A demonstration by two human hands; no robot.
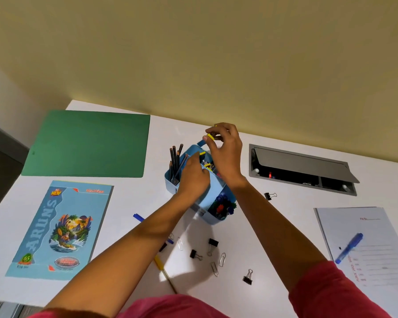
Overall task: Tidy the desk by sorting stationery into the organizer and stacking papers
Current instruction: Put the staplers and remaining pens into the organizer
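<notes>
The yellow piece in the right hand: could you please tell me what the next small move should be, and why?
Probably lower the right hand and release the yellow piece into the blue organizer: it is pinched just over the organizer's far end, and a second yellow piece already lies inside.

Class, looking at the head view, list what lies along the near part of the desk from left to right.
blue notebook → yellow pen → nearest binder clip → blue marker
</notes>
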